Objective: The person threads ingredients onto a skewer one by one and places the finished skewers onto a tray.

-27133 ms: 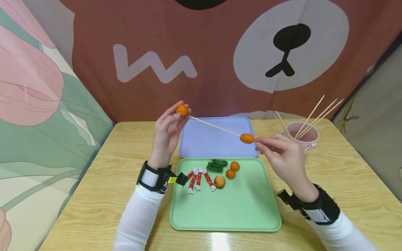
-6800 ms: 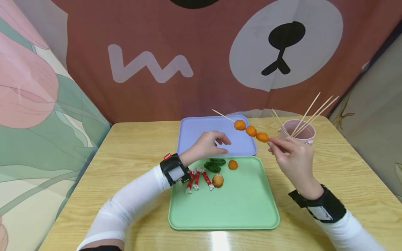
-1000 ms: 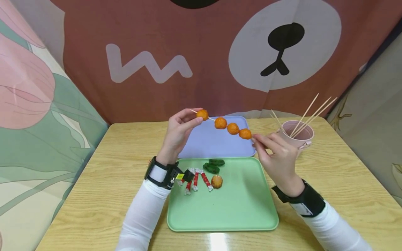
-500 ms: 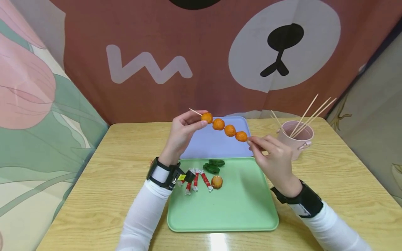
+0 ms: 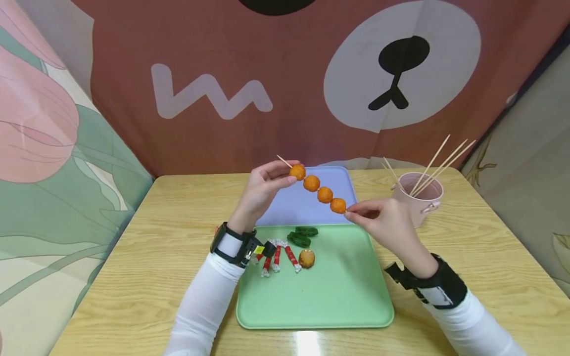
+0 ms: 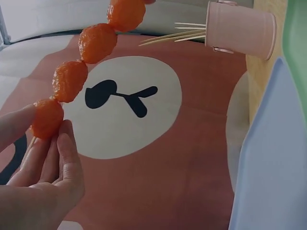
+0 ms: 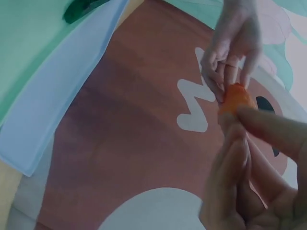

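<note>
- Wooden table [image 5: 481, 257] under everything, unchanged from half a second ago.
- Green tray [image 5: 347, 296] near the body, with red-and-white sticks [image 5: 279, 256], green pieces [image 5: 303, 235] and a browned ball [image 5: 307, 257], all as before.
- Blue tray [image 5: 285, 210] behind it, partly hidden by the hands.
- Pink cup [image 5: 418, 195] at right, spare sticks inside.
- Left hand [image 5: 262, 190] pinching the top orange ball [image 5: 297, 172]; now packed tight against the next one.
- Right hand [image 5: 383, 225] pinching the skewer [image 5: 283, 160] just below the lowest ball, lower than before; skewer's held end hidden by fingers.
- Four balls mid-air over the blue tray, steeper tilt.
</note>
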Motion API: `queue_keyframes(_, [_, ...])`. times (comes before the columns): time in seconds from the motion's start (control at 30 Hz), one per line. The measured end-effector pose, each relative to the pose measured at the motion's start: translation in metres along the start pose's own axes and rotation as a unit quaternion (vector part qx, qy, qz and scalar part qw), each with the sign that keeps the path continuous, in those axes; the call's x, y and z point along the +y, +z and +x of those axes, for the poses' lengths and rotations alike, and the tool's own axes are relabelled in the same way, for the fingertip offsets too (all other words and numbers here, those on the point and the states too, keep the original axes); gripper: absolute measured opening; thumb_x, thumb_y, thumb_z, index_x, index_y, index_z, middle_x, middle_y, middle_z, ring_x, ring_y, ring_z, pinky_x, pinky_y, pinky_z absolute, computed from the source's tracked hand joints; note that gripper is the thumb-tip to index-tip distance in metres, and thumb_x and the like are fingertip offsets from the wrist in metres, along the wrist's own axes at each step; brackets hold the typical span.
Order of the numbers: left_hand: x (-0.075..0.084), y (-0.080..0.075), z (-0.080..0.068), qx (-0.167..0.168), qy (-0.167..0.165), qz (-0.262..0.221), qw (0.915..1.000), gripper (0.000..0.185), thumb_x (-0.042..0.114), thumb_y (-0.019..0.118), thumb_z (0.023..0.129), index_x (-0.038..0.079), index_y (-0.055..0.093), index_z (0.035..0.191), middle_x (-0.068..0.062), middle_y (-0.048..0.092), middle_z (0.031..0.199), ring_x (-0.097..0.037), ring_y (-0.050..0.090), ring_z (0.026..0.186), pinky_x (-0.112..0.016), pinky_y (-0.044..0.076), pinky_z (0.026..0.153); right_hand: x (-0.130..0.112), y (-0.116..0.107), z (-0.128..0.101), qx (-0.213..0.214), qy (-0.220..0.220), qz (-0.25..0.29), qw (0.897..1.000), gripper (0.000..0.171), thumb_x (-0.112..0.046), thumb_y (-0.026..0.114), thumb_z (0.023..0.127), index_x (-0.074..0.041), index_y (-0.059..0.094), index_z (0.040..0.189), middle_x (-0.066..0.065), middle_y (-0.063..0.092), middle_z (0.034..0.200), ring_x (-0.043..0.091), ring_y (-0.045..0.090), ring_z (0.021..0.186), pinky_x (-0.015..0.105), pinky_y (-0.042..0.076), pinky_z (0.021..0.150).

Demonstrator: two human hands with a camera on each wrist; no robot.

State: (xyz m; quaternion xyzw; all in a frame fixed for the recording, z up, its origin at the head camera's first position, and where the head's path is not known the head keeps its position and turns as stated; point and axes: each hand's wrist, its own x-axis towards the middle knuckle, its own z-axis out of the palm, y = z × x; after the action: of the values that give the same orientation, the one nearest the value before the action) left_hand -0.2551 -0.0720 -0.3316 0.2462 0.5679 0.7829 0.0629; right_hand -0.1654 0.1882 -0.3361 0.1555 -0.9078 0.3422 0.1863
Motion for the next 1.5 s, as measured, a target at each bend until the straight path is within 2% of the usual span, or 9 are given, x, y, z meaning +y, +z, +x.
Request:
queue_keyframes(0.13, [-0.006,-0.001,0.003,-0.006,-0.024,0.012,0.9996,0.025,-0.004,0.064,0.085,0.002,0.063,0.11,-0.01,0.065,0.118,-0.019,0.063,0.102,-0.032,0.049,0.094,0.004,-0.001,0.002,-0.099,0.059,0.037,0.993,0.01,-0.018,0.077,0.079,-0.01,0.077,0.085,0.001,0.072,0.073,0.01,0.063,0.063,0.021,0.051,0.056])
queue_keyframes(0.23, [-0.011,0.0,0.007,-0.003,-0.044,0.022,0.9988,0.027,-0.002,0.065,0.085,0.002,0.062,0.111,-0.01,0.064,0.119,-0.017,0.064,0.103,-0.031,0.049,0.094,0.008,0.002,0.004,-0.132,0.077,0.058,0.987,0.01,-0.018,0.077,0.079,-0.009,0.076,0.084,0.0,0.07,0.069,0.011,0.062,0.061,0.023,0.049,0.054])
queue_keyframes(0.5, [-0.018,0.001,0.025,0.009,-0.097,0.063,0.9933,0.037,0.006,0.066,0.087,0.002,0.059,0.123,-0.011,0.064,0.122,-0.018,0.064,0.106,-0.032,0.049,0.096,0.015,0.009,0.005,-0.123,0.095,0.094,0.983,0.012,-0.015,0.076,0.079,-0.005,0.076,0.086,0.004,0.071,0.07,0.01,0.063,0.06,0.023,0.05,0.053])
queue_keyframes(0.57, [-0.019,-0.001,0.028,0.013,-0.11,0.059,0.9921,0.038,0.007,0.065,0.088,0.001,0.058,0.125,-0.015,0.062,0.123,-0.022,0.064,0.107,-0.034,0.05,0.096,0.017,0.012,0.006,-0.118,0.098,0.089,0.984,0.012,-0.014,0.076,0.079,-0.005,0.076,0.086,0.005,0.072,0.07,0.01,0.064,0.059,0.023,0.05,0.052])
queue_keyframes(0.67, [-0.02,-0.007,0.028,0.033,-0.105,0.051,0.9926,0.035,0.005,0.061,0.091,-0.003,0.056,0.125,-0.024,0.061,0.123,-0.032,0.063,0.109,-0.035,0.051,0.094,0.024,0.017,0.008,-0.108,0.105,0.064,0.987,0.012,-0.014,0.076,0.078,-0.004,0.076,0.085,0.006,0.072,0.07,0.01,0.064,0.058,0.023,0.048,0.05])
queue_keyframes(0.83, [-0.015,-0.025,0.014,0.073,-0.062,0.097,0.9907,0.028,0.004,0.059,0.092,-0.006,0.058,0.118,-0.025,0.064,0.116,-0.038,0.061,0.11,-0.033,0.053,0.091,0.043,0.024,0.014,-0.092,0.122,0.018,0.988,0.013,-0.013,0.075,0.078,-0.001,0.076,0.083,0.008,0.072,0.069,0.008,0.061,0.057,0.022,0.046,0.05])
queue_keyframes(0.97, [-0.008,-0.041,-0.003,0.096,-0.042,0.143,0.9842,0.028,0.006,0.06,0.092,-0.007,0.058,0.116,-0.025,0.063,0.116,-0.033,0.063,0.106,-0.036,0.052,0.092,0.057,0.027,0.018,-0.093,0.136,-0.003,0.986,0.013,-0.012,0.074,0.078,0.0,0.076,0.081,0.011,0.072,0.071,0.006,0.058,0.056,0.023,0.046,0.051])
queue_keyframes(1.27, [0.005,-0.074,-0.038,0.144,-0.053,0.22,0.9635,0.031,0.017,0.06,0.093,-0.003,0.059,0.118,-0.02,0.063,0.117,-0.022,0.065,0.102,-0.029,0.053,0.089,0.075,0.034,0.027,-0.111,0.157,-0.05,0.98,0.014,-0.015,0.075,0.077,-0.001,0.076,0.081,0.01,0.072,0.072,0.011,0.056,0.056,0.024,0.043,0.052])
queue_keyframes(1.5, [0.008,-0.092,-0.057,0.156,-0.077,0.253,0.9517,0.036,0.021,0.059,0.094,-0.004,0.057,0.121,-0.02,0.062,0.119,-0.015,0.064,0.1,-0.027,0.052,0.09,0.084,0.045,0.033,-0.146,0.171,-0.078,0.971,0.014,-0.02,0.073,0.078,-0.007,0.076,0.075,0.002,0.067,0.063,0.015,0.054,0.057,0.024,0.039,0.052])
